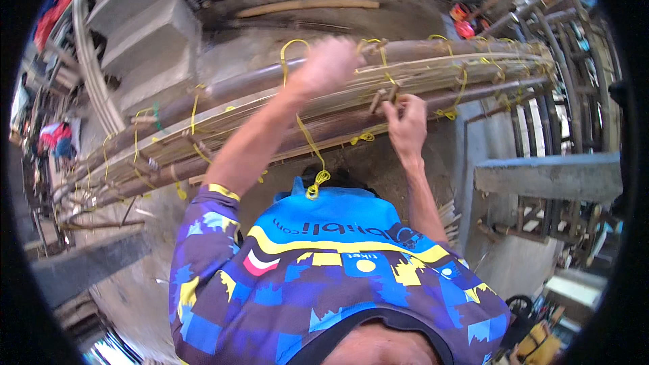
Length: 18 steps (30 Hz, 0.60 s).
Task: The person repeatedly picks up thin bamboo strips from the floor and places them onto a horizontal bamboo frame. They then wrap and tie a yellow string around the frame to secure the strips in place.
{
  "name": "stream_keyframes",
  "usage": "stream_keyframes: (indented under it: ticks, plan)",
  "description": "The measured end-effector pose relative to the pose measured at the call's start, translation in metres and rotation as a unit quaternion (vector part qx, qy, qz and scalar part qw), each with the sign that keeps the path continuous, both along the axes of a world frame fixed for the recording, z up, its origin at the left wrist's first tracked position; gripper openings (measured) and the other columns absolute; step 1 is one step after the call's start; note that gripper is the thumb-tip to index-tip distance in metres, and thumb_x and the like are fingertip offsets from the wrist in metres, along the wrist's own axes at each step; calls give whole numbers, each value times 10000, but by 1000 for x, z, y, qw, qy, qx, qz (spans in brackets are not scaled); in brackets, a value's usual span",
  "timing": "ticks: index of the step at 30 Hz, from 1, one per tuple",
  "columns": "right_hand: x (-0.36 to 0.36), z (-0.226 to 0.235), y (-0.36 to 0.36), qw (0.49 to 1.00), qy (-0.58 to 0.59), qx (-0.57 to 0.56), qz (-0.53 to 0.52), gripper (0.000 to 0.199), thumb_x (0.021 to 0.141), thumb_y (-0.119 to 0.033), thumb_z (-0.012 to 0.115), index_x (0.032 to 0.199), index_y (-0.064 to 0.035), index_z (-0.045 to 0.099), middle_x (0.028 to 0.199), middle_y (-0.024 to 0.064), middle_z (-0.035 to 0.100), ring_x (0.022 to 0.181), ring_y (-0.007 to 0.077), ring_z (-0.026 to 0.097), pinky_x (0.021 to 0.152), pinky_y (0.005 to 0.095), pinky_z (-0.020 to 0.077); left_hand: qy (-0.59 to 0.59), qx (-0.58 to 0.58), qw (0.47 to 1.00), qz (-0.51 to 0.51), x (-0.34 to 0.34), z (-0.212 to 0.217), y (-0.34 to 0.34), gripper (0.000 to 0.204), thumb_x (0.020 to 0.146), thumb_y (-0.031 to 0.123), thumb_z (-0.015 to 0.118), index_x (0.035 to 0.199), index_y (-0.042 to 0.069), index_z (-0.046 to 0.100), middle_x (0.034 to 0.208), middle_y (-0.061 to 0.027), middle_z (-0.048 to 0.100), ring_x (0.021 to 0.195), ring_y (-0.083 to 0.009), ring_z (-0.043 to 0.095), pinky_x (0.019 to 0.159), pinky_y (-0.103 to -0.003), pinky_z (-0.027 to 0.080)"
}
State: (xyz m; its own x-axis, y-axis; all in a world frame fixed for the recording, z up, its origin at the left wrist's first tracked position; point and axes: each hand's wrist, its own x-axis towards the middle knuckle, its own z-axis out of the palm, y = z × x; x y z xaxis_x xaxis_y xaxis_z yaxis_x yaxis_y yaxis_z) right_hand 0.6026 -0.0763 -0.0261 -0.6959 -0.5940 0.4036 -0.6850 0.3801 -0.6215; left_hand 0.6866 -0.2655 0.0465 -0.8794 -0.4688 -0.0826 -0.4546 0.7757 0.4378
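Observation:
My left hand (330, 66) is raised over the far side of a long bundle of bamboo poles and strips (263, 105). It looks closed, though motion blurs the fingers. A loop of yellow cord (284, 54) runs up to it, and the same colour of cord drops over the near side to a knotted hank (318, 181) by my shirt. At the bundle's near edge, my right hand (408, 127) is closed, thumb and curled fingers at a short wooden peg (393, 93). A second short peg (376, 101) stands just left of it. Fingertip contact is partly hidden.
Yellow ties and small pegs are spaced along the bundle. Concrete steps (138, 27) rise at far left, and a loose bamboo length (307, 5) lies beyond. To the right are a concrete ledge (547, 177) and a pole rack (574, 47). A grey beam (91, 260) is at lower left.

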Motion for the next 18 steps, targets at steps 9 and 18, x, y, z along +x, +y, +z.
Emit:
stream_keyframes:
  ticks: [9,18]
  plan:
    - [-70,102,-121,823,-325,152,441,421,877,-384,437,628,-55,522,570,-11,492,501,67,443,431,221,323,208,230,951,-14,-48,-52,18,341,832,288,491,723,-24,571,585,-177,516,544,-207,482,553,-370,396]
    - [-111,74,-159,585,-606,60,535,181,850,-202,509,759,-49,540,597,44,506,540,130,480,517,274,402,88,173,981,22,-33,-46,29,250,813,198,500,800,-42,570,677,-197,570,617,-248,530,605,-374,419]
